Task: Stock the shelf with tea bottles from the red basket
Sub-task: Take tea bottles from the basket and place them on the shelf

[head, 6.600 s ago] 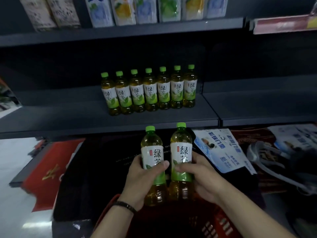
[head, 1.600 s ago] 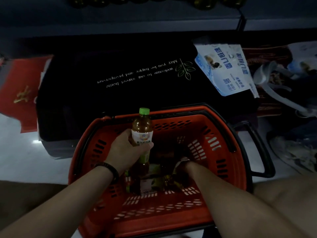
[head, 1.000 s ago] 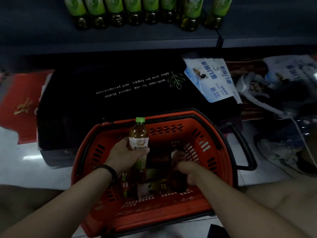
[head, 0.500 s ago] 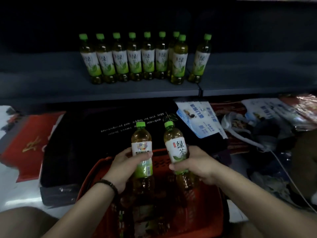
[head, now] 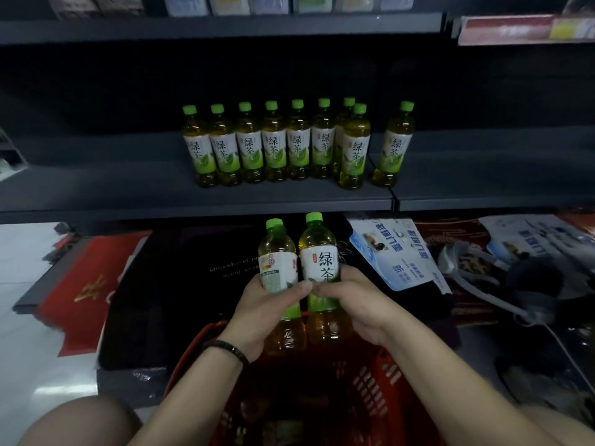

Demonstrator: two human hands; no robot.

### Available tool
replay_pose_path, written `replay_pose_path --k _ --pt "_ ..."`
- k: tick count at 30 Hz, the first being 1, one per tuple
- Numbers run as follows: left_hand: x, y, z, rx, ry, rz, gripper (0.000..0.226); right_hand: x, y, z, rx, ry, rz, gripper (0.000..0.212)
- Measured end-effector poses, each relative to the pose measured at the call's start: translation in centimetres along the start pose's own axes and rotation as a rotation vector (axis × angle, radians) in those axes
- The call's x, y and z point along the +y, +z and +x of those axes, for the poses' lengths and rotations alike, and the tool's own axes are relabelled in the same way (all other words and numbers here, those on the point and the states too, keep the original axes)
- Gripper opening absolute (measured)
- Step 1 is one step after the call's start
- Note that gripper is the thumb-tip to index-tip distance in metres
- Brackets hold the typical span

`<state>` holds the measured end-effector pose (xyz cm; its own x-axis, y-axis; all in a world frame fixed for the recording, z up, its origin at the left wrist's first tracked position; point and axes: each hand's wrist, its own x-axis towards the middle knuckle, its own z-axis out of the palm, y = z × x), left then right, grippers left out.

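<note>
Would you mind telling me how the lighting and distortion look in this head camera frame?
Head view: dim overall; the tea bottles on the shelf and the two held bottles stay readable; the red basket interior sinks into shadow; glare on the floor at left; wide-angle bowing bends the shelf edge.

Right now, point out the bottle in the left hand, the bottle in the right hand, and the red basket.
Bottle in left hand (head: 278, 272): head view, on its white label.
Bottle in right hand (head: 322, 263): head view, on its printed label.
Red basket (head: 373, 384): head view, on its slotted right wall.
</note>
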<state>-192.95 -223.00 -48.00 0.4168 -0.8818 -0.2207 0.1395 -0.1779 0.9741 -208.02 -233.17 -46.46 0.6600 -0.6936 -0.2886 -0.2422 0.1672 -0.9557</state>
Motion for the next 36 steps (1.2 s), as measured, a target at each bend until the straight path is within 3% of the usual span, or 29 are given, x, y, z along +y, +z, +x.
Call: replay_pose_path --k 8,13,20,25,30,36 --pt "0.7 -2.2 0.1 0.027 -0.014 0.018 0.054 0.3 0.3 0.2 -0.013 -0.112 0.09 0.033" --pt "0.8 -2.4 0.5 0.081 -0.04 -0.105 0.045 1.5 -0.4 1.4 0.136 -0.107 0.044 0.067" --pt "3.6 -2.5 4.6 0.033 0.027 -0.098 0.047 -1.1 -2.1 4.0 0.279 -0.264 -0.115 0.049" --pt "7.4 -2.9 10.7 0.132 0.221 0.081 0.039 -5.3 -3.0 7.5 0.412 -0.351 -0.166 0.047" --pt "11.0 -4.1 17.5 0.208 0.363 0.177 0.039 -9.2 -4.0 13.2 0.431 -0.399 -0.235 0.051" --pt "13.5 -6.4 23.9 0.193 0.323 0.344 0.054 -11.5 -3.9 21.3 0.528 -0.448 -0.217 0.055"
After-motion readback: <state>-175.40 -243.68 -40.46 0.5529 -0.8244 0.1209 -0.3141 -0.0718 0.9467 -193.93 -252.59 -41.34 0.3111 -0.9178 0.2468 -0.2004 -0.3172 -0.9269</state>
